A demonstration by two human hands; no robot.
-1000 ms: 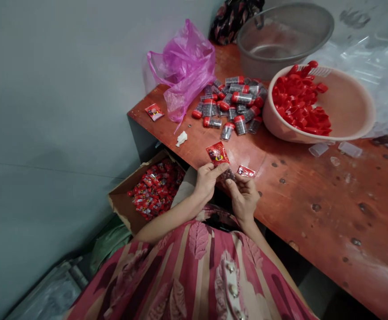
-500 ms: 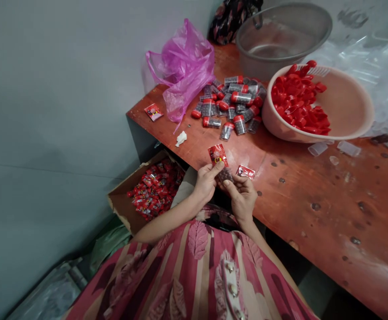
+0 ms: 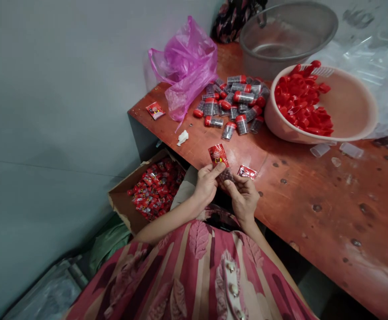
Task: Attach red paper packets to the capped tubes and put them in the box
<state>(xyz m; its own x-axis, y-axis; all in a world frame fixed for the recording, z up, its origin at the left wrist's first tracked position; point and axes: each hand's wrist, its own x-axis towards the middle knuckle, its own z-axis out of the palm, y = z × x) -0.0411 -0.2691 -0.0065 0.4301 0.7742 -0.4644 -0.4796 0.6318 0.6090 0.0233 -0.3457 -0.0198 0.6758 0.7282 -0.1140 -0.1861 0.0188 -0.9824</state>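
At the table's near edge, my left hand (image 3: 207, 183) pinches a red printed packet (image 3: 218, 154) between thumb and fingers. Just below the packet is a small clear jar of dark beads (image 3: 226, 174), gripped low down by my right hand (image 3: 245, 195). Whether the packet sits over the jar's top or merely lies against it, I cannot tell. Another red packet (image 3: 247, 171) lies on the table right behind my right hand. Farther back spreads a heap of bead-filled jars with red caps (image 3: 243, 98).
A pink basin (image 3: 354, 104) of red caps stands right of the heap, before a grey metal basin (image 3: 254, 62). A purple plastic bag (image 3: 194, 58) and one packet (image 3: 155, 110) are at back left. Below the edge, a cardboard box (image 3: 122, 204) contains many red packets.
The view has shifted slightly, so the table things appear a little farther right. Both hands keep the same hold on the packet and jar.
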